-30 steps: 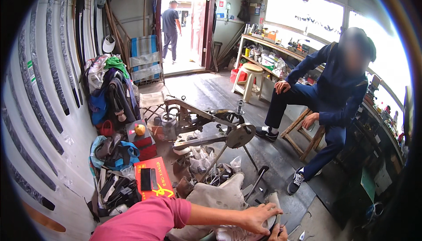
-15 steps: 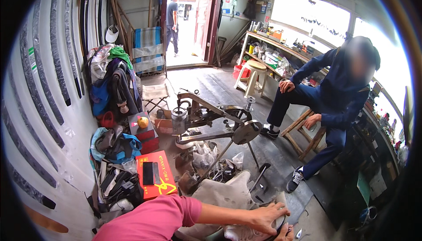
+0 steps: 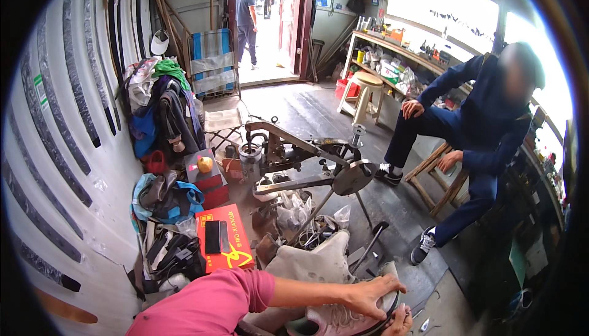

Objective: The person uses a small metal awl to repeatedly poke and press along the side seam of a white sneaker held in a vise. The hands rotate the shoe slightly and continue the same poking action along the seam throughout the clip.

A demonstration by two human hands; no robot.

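A pale lace-up shoe [image 3: 340, 319] lies across my lap at the bottom of the head view, on a worn grey cloth [image 3: 307, 267]. My left hand [image 3: 370, 295] reaches over one end of the shoe, its thumb and fingers gripping it by the upper. Close beside it, my right hand [image 3: 399, 322] is at the edge of the sole with its fingers pinched together. Whatever those fingers hold, if anything, is too small to make out. The lower part of the right hand runs out of the picture.
Ahead stands an iron hand-cranked sewing machine [image 3: 300, 158]. A red box [image 3: 236, 229] with a phone [image 3: 212, 236] on it lies to the left, near bags [image 3: 165, 198]. At the right, a seated person [image 3: 472, 115] rests a hand near a wooden stool [image 3: 432, 183]. Small tools [image 3: 424, 325] lie right of my hands.
The view has shifted slightly, and more of the shoe and its laces shows. My left hand still grips the shoe, its fingers now farther over the edge. The right hand stays beside it.
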